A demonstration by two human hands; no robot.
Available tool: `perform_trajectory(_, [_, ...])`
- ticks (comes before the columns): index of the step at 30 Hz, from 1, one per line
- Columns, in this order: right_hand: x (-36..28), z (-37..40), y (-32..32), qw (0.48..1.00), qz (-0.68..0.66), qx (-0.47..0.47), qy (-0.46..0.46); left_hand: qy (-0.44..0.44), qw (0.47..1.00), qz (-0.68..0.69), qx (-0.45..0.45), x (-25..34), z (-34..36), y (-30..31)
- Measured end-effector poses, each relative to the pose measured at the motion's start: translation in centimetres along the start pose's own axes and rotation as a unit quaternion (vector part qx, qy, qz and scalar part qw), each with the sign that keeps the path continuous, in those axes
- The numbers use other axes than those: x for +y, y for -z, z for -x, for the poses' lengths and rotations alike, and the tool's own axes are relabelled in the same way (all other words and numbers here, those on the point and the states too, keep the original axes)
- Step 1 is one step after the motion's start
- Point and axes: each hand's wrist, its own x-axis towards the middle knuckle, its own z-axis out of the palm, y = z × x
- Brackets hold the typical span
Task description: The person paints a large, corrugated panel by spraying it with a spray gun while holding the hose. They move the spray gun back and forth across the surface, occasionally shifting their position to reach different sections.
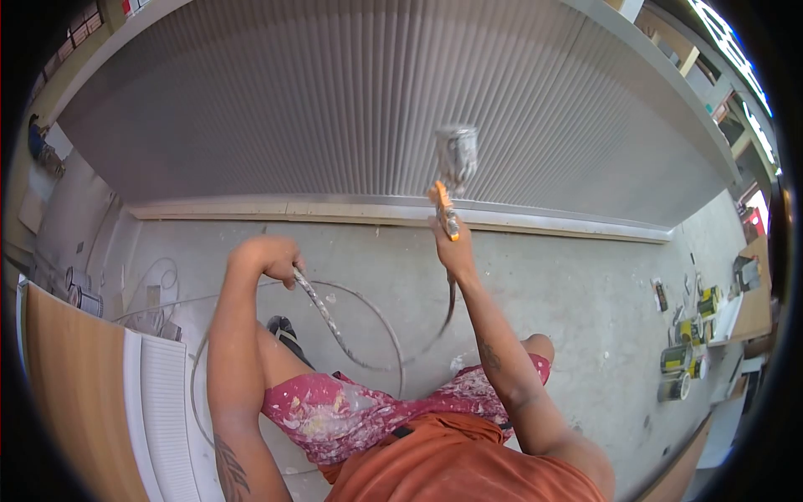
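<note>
My right hand [452, 238] is closed round the handle of a paint spray gun [443, 205], held out in front of the ribbed grey panel [351, 109]. A paint-spattered metal cup [457, 155] sits on top of the gun, slightly blurred. From below the gun, an air hose [452, 314] hangs down and loops over the floor. My left hand [272, 255] grips a paint-crusted stretch of hose [322, 309], off to the left and apart from the panel. The gun's nozzle and trigger do not show clearly.
Several paint cans [677, 358] stand on the floor to the right. At lower left is a wooden board [75, 385] with a white ribbed piece [163, 402] beside it. More cans [84, 299] stand at left. A person [43, 149] sits far left. Hose loops cross the concrete floor [577, 293].
</note>
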Motion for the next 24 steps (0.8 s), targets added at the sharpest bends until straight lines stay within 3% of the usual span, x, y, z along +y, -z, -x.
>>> perform_trajectory(1, [0.8, 0.5, -0.3, 0.997, 0.047, -0.028, -0.062, -0.019, 1.0, 0.01, -0.019, 0.4, 0.1, 0.3])
perform_trajectory(4, [2.5, 0.9, -0.6, 0.985, 0.096, -0.085, -0.117, -0.043, 0.998, 0.019, -0.038, 0.8, 0.3, 0.6])
perform_trajectory(8, [-0.4, 0.1, -0.2, 0.992, 0.058, -0.037, -0.101, -0.044, 0.998, 0.021, -0.029, 0.4, 0.1, 0.5])
perform_trajectory(10, [-4.3, -1.1, 0.5, 0.999, -0.016, 0.041, -0.017, -0.021, 0.999, 0.005, -0.024, 0.6, 0.2, 0.5])
perform_trajectory(11, [-5.5, -1.9, 0.9, 0.999, -0.017, 0.042, -0.017, 0.003, 1.0, -0.013, -0.017, 0.6, 0.3, 0.6])
perform_trajectory(13, [-7.3, -3.7, 1.6, 0.973, -0.081, 0.108, 0.189, 0.007, 1.0, -0.006, -0.006, 0.3, 0.0, 0.4])
perform_trajectory(17, [-8.2, -5.3, 2.6, 0.947, -0.13, 0.119, 0.27, 0.034, 0.999, 0.012, 0.015, 0.6, 0.7, 0.8])
perform_trajectory(20, [-6.9, -4.4, 1.8, 0.937, -0.078, 0.15, 0.305, 0.038, 0.999, 0.014, 0.025, 0.2, 0.7, 0.6])
perform_trajectory(24, [-3.8, -1.1, 0.7, 0.996, -0.032, 0.039, 0.079, 0.011, 1.0, -0.02, 0.011, 0.8, 0.9, 0.7])
